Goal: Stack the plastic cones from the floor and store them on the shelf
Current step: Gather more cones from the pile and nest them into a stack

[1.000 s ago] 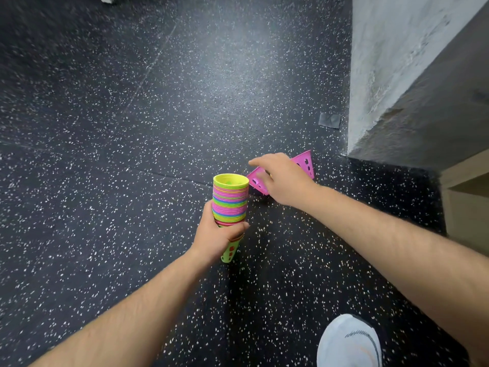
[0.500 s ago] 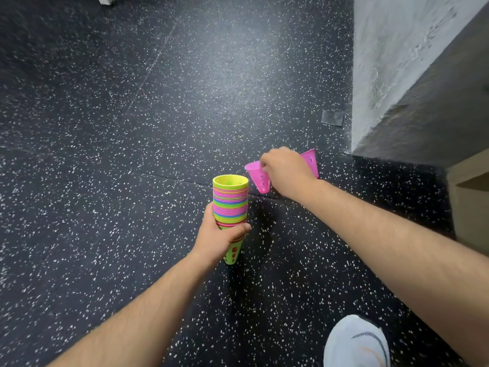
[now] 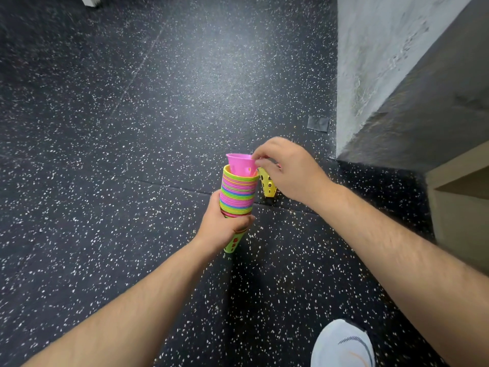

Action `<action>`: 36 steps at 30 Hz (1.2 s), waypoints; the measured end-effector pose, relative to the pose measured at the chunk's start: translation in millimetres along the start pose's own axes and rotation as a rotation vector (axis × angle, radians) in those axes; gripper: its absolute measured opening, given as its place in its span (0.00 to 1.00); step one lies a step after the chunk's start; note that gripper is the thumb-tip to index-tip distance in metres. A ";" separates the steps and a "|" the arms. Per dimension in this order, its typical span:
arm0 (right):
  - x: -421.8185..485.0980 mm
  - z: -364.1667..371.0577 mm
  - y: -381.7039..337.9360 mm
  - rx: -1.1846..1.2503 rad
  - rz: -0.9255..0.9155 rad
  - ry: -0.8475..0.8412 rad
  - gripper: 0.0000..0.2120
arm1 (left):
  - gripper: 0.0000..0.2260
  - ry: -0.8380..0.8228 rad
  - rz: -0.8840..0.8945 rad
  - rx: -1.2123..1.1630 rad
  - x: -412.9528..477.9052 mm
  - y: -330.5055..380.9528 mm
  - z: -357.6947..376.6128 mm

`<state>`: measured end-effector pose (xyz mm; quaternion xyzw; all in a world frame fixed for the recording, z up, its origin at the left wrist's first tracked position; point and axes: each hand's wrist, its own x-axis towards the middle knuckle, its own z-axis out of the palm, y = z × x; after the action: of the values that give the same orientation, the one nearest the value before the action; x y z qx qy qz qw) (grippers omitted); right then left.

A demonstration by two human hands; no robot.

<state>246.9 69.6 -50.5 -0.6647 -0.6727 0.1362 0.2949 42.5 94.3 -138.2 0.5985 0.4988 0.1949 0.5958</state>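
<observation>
Cones in green, pink and orange sit nested in one tall stack (image 3: 238, 197). The left hand (image 3: 222, 226) grips its lower part with curled fingers and holds it above the speckled black floor (image 3: 132, 154). The right hand (image 3: 291, 170) pinches the rim of a pink cone (image 3: 239, 164), which sits partly inside the top of the stack. A yellow cone (image 3: 268, 185) with holes is just beside the stack, under the right hand; whether that hand holds it too, I cannot tell. A white shoe (image 3: 341, 343) stands nearby.

Two bare forearms, no sleeves; hairy; white shoe (image 3: 343, 344) with dark stripes
</observation>
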 end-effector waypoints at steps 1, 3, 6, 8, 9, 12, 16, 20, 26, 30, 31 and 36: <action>-2.8 0.9 3.6 0.019 -0.003 -0.040 0.06 | 0.29 0.000 0.008 -0.004 3.6 2.4 2.1; -7.8 1.6 10.8 0.077 0.038 -0.079 0.10 | 0.28 0.004 0.009 0.005 9.5 5.4 5.3; -9.1 3.4 25.8 0.138 0.193 -0.027 0.14 | 0.28 -0.003 -0.002 0.027 13.6 4.0 7.9; -6.0 9.4 37.1 0.068 0.258 -0.023 0.15 | 0.29 -0.012 -0.005 0.033 14.2 2.6 8.4; -3.7 12.6 42.1 0.021 0.288 -0.053 0.15 | 0.30 -0.016 -0.006 0.036 14.5 2.0 8.7; 3.2 20.9 53.0 -0.136 0.345 -0.193 0.17 | 0.31 -0.031 -0.014 0.064 15.0 2.3 9.9; 5.6 30.0 67.0 -0.291 0.371 -0.303 0.14 | 0.30 -0.046 -0.007 0.080 15.2 1.3 11.2; -5.6 35.8 67.2 -0.273 0.424 -0.269 0.10 | 0.33 -0.054 -0.019 0.077 14.4 -1.1 9.2; -17.1 35.6 62.9 -0.207 0.466 -0.251 0.09 | 0.28 -0.048 -0.015 0.076 14.4 -1.4 9.6; -22.4 42.8 69.7 -0.268 0.467 -0.334 0.10 | 0.31 -0.051 -0.012 0.089 12.6 -3.0 10.2; -23.8 43.5 71.1 -0.250 0.466 -0.303 0.08 | 0.32 -0.050 -0.010 0.091 11.5 -2.4 10.6; -26.3 23.0 69.0 -0.089 0.390 0.007 0.07 | 0.29 -0.036 0.019 0.096 11.6 -4.1 14.4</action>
<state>288.3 54.2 -114.0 -0.7952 -0.5357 0.1584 0.2355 57.9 95.6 -149.2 0.6346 0.4912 0.1654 0.5733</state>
